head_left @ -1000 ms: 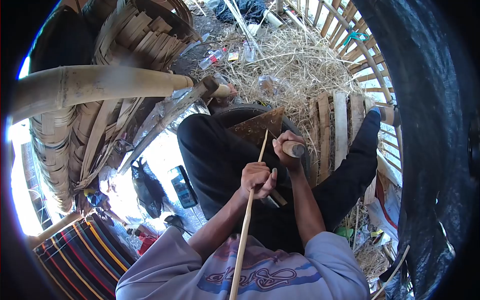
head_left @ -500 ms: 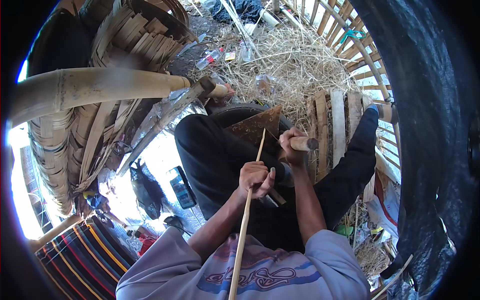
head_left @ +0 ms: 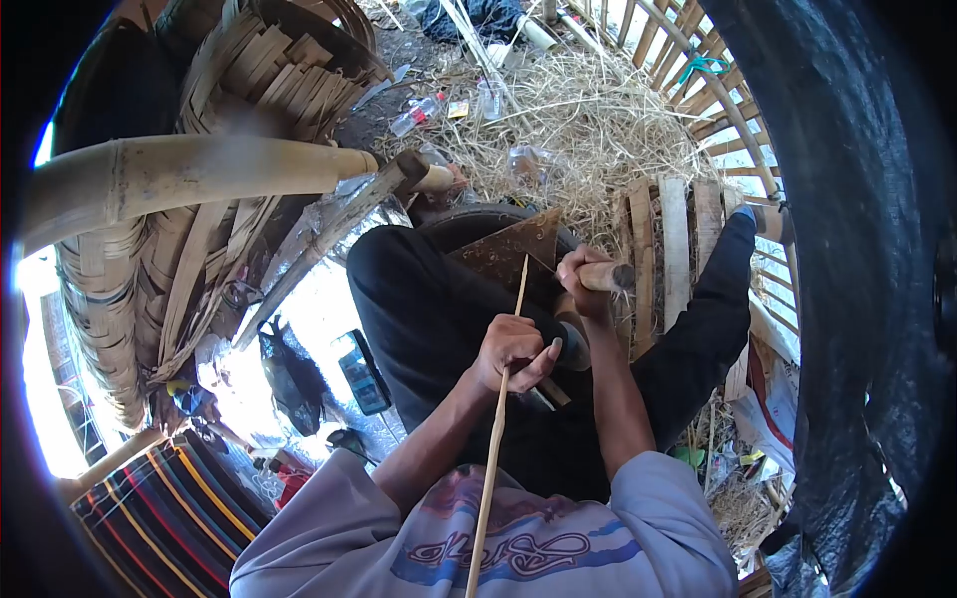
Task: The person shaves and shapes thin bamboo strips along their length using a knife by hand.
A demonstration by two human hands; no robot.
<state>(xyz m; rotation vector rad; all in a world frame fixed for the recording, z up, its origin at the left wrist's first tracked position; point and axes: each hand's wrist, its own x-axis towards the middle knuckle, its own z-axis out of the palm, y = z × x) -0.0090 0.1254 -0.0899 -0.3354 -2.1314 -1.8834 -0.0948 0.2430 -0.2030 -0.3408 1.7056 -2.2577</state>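
Observation:
My left hand (head_left: 513, 353) is closed around a long, thin bamboo strip (head_left: 488, 468). The strip runs from the bottom of the view, over my shirt, up to a tip beside a brown, speckled triangular sheet (head_left: 510, 251) at my bent knee. To the right, my right hand (head_left: 580, 274) wraps round the thick, round wooden handle (head_left: 606, 277) of what looks like a knife. Its blade shows only as a thin edge near the strip's tip, so I cannot make out its full shape. Both hands are over my lap, a little apart.
Dry straw (head_left: 588, 110) and plastic bottles (head_left: 414, 117) litter the ground ahead. A thick bamboo pole (head_left: 229, 167) crosses at left, near woven baskets (head_left: 110, 289). A phone (head_left: 362, 373) lies left of my leg. Wooden slats (head_left: 675, 239) and black sheeting (head_left: 837, 299) are at right.
My left hand has shifted slightly right, and the strip's lower part has swung right with it. My right hand has moved up only a little, still on the handle.

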